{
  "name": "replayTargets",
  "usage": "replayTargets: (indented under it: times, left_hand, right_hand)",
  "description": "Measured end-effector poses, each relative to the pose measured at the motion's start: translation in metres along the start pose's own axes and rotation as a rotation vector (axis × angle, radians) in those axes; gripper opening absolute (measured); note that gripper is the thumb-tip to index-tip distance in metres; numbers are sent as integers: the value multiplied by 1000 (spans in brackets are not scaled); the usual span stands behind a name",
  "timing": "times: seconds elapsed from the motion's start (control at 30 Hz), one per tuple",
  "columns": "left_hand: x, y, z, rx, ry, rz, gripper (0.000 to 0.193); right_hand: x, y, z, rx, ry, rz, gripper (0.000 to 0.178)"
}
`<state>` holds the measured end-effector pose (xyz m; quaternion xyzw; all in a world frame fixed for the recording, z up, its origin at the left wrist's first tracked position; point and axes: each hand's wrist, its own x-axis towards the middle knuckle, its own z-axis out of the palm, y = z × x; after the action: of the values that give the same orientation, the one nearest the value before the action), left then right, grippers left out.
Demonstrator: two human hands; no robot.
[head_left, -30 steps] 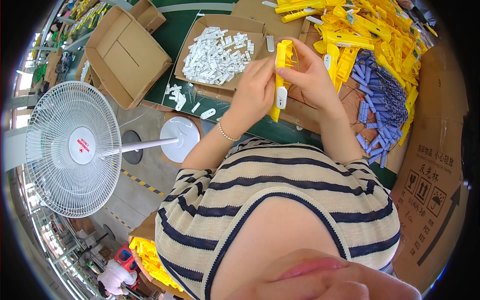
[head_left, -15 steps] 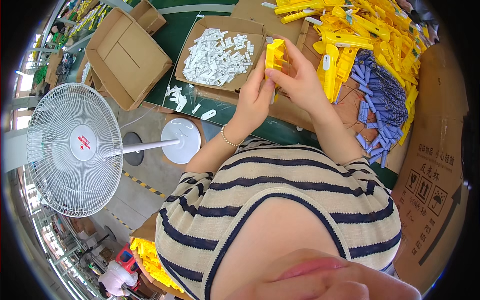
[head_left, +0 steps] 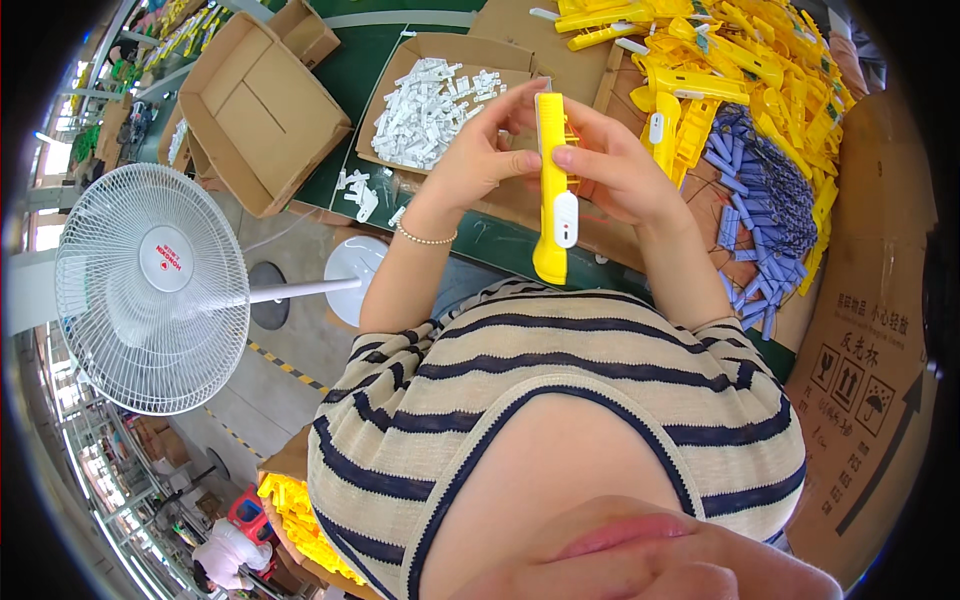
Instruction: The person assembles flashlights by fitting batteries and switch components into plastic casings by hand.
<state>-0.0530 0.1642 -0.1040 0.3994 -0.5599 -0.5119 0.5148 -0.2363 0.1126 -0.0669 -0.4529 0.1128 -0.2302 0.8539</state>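
Between my two hands, in front of my chest, is a long yellow plastic housing (head_left: pixel 551 215) with a flared near end. An oval white switch plate (head_left: pixel 566 220) sits on its side, toward that end. My left hand (head_left: pixel 482 152) grips the housing's far part from the left, thumb against its edge and fingers curled behind. From the right, my right hand (head_left: pixel 628 170) holds it with the thumb pressed on its edge. Its other fingers are partly hidden behind the housing, where some yellow inner ribs show.
A shallow carton (head_left: pixel 400 50) of small white plastic parts stands beyond my left hand. Yellow housings (head_left: pixel 720 60) are heaped at the far right, beside blue wired cylinders (head_left: pixel 765 220). An empty carton (head_left: pixel 262 120) and a standing fan (head_left: pixel 150 285) are at the left.
The yellow housing has been turned, so its long side and white switch plate now face up into view. My hands have moved a little apart, still gripping it.
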Motion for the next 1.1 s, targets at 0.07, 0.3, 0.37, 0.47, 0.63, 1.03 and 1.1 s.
replayTargets:
  times: [0.07,0.3,0.37,0.47,0.63,1.03,1.1]
  left_hand:
    - [-3,-7,21,-84,107,-37,65]
    - [-14,-12,56,-49,176,75,52]
    - [-13,-14,53,-37,263,91,51]
    - [-14,-8,54,39,378,136,50]
    - [-13,-13,54,151,477,176,42]
    - [-9,-13,50,-214,424,70,41]
    - [-9,-14,49,-230,430,66,40]
  right_hand:
    - [8,6,-10,-199,130,-126,61]
    - [15,32,-17,-655,524,-412,56]
    - [14,31,-17,-712,578,-475,50]
    - [9,25,-14,-1087,632,-465,29]
    - [7,34,-3,-1120,522,-578,15]
    - [-4,47,6,-1333,520,-675,12]
    - [-7,45,5,-1333,536,-657,12]
